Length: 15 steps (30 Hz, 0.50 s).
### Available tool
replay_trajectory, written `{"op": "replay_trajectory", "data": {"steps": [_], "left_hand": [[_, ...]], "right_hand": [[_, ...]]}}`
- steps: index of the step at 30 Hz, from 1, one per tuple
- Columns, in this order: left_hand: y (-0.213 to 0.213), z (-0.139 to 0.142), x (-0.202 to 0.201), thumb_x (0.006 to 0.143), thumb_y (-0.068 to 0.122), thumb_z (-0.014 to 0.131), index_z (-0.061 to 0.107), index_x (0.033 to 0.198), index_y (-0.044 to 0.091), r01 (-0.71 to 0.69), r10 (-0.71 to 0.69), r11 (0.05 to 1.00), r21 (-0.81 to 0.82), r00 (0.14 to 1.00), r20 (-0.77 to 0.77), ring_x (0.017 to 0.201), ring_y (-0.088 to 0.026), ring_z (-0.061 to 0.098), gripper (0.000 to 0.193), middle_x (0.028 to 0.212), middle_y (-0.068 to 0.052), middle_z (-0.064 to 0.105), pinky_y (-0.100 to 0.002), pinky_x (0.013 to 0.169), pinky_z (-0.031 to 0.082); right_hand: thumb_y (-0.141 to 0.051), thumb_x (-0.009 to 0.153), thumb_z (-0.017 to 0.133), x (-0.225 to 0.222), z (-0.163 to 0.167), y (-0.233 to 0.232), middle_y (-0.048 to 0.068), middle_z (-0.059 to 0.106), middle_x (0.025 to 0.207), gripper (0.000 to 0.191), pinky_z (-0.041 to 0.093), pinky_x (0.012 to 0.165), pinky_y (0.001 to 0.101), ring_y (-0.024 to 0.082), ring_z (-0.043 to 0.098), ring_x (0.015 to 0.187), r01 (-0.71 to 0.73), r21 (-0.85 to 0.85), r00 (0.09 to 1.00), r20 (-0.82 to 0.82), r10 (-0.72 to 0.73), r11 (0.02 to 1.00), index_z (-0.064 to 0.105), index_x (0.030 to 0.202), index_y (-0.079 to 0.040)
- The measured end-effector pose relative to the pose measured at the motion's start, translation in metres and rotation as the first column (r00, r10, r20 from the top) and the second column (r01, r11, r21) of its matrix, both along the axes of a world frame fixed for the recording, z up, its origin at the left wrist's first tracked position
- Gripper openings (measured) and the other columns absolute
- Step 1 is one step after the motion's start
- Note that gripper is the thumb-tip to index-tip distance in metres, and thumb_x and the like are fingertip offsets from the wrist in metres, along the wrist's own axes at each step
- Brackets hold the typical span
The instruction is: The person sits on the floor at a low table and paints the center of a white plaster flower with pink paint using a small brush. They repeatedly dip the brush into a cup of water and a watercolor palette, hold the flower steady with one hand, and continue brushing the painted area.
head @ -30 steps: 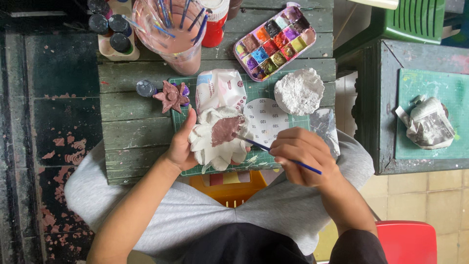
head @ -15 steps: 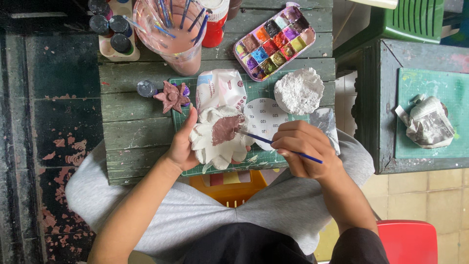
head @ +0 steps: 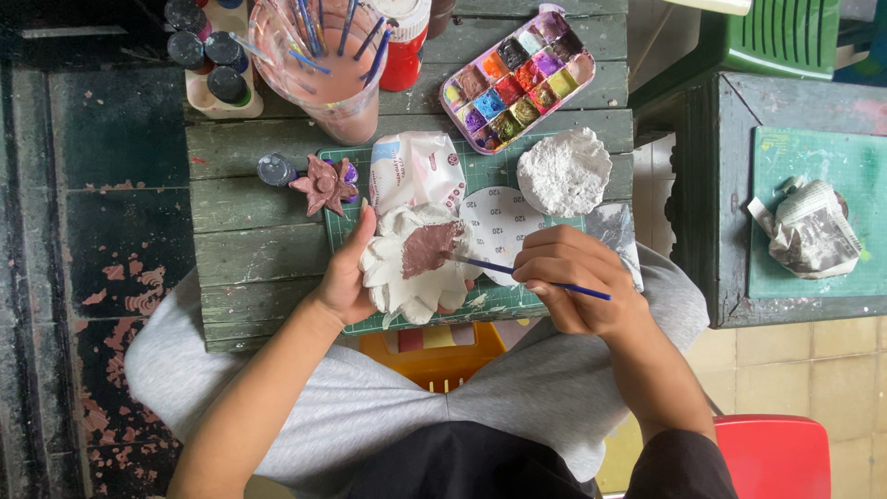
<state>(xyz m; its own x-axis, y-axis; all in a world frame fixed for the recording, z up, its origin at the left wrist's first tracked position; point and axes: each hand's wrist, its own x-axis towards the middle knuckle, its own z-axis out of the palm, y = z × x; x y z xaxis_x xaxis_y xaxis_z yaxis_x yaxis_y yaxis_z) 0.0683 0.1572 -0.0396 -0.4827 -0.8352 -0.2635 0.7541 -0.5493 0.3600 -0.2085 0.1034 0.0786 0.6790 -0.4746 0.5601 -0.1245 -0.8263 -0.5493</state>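
Observation:
My left hand (head: 344, 277) cups the left edge of a white clay flower (head: 407, 286) that lies on a green cutting mat (head: 490, 171). One petal of the flower is painted brown (head: 430, 248). My right hand (head: 573, 282) grips a thin blue paintbrush (head: 504, 269), its tip touching the brown petal. A round white clay piece (head: 565, 172) sits on the mat to the upper right.
A paint palette (head: 517, 76) with several colour wells lies at the table's far edge. A clear cup (head: 323, 65) holds several brushes. Small paint bottles (head: 208, 55), a brown clay flower (head: 323, 184), a white packet (head: 418, 171). A second green table (head: 804, 212) carries crumpled paper.
My right hand has shifted the brush slightly up and left across the brown petal. My left hand and the flower stay put.

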Motion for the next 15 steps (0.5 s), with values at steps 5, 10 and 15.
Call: {"op": "replay_trajectory", "data": {"steps": [5, 10, 15], "left_hand": [[-0.002, 0.005, 0.000, 0.102, 0.061, 0.046, 0.039, 0.156, 0.005, 0.003, -0.002, 1.000, 0.014, 1.000, -0.012, 0.134, -0.028, 0.055, 0.078, 0.149, -0.015, 0.054, -0.049, 0.114, 0.046], [-0.004, 0.013, -0.002, 0.099, 0.064, 0.047, 0.038, 0.155, 0.003, 0.060, -0.062, 0.998, -0.023, 0.995, -0.073, 0.134, -0.036, 0.056, 0.082, 0.150, -0.019, 0.053, -0.058, 0.110, 0.048], [-0.007, 0.016, -0.002, 0.099, 0.064, 0.047, 0.040, 0.154, 0.000, 0.063, -0.064, 0.998, -0.020, 0.996, -0.056, 0.135, -0.037, 0.055, 0.085, 0.150, -0.020, 0.054, -0.058, 0.111, 0.047]], "right_hand": [[0.004, 0.097, 0.064, -0.001, -0.006, -0.008, 0.014, 0.070, 0.090, 0.006, 0.060, 0.078, 0.0386, 0.030, 0.072, 0.088, 0.040, -0.005, 0.998, 0.043, -0.040, 0.999, 0.061, 0.102, 0.002], [0.002, 0.112, 0.059, -0.009, -0.003, -0.032, 0.013, 0.071, 0.096, 0.008, 0.055, 0.077, 0.0318, 0.022, 0.069, 0.086, 0.435, 0.014, 0.894, 0.117, -0.433, 0.900, 0.063, 0.107, 0.004], [0.001, 0.109, 0.071, 0.013, -0.014, -0.078, 0.012, 0.075, 0.098, 0.004, 0.056, 0.077, 0.0335, 0.021, 0.070, 0.086, 0.589, -0.042, 0.808, 0.041, -0.588, 0.807, 0.072, 0.107, 0.003]]}}
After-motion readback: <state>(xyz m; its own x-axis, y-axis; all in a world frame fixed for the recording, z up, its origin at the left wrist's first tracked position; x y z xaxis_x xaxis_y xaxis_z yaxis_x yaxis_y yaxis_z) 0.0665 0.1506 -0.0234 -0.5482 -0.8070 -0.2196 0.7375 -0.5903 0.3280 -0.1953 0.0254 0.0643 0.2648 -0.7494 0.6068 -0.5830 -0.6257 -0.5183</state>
